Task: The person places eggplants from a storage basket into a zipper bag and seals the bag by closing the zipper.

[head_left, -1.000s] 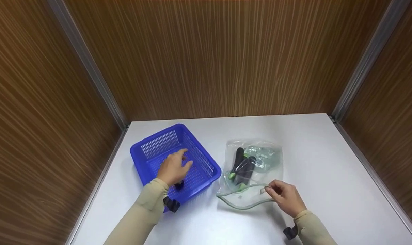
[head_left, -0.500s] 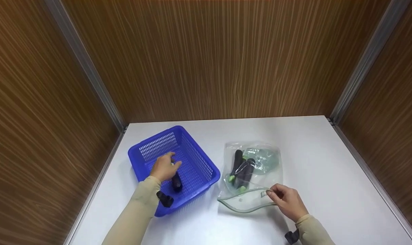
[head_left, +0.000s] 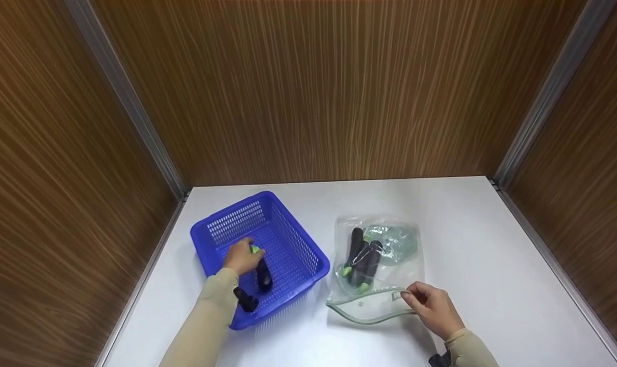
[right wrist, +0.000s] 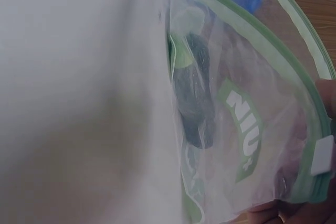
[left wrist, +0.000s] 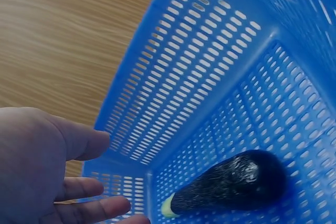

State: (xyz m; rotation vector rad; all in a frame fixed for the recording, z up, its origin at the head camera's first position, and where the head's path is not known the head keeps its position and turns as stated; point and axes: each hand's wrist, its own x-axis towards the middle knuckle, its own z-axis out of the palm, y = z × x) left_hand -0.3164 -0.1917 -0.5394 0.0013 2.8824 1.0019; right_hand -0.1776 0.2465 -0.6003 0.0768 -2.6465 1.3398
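My left hand [head_left: 242,256] is inside the blue basket [head_left: 302,229], over the pale green stem end of a dark eggplant [head_left: 263,275]. In the left wrist view its fingers [left wrist: 97,209] are extended, with thumb apart, and the eggplant [left wrist: 231,182] lies on the basket floor beyond them. My right hand [head_left: 435,308] pinches the right corner of the mouth of a clear zip bag [head_left: 390,278], whose green-edged opening gapes towards me. Several eggplants [head_left: 357,244] lie inside the bag. By the right hand, a white slider [right wrist: 322,156] sits on the green zip.
The basket stands left of the bag on a white table [head_left: 461,229]. Wood-patterned panels [head_left: 308,92] close off the back and both sides. A pale green patch [head_left: 392,242] shows on the bag's far half.
My left hand has shifted left and lowered towards the stem end, so more of the basket's eggplant shows. The right hand keeps its pinch on the bag's edge.
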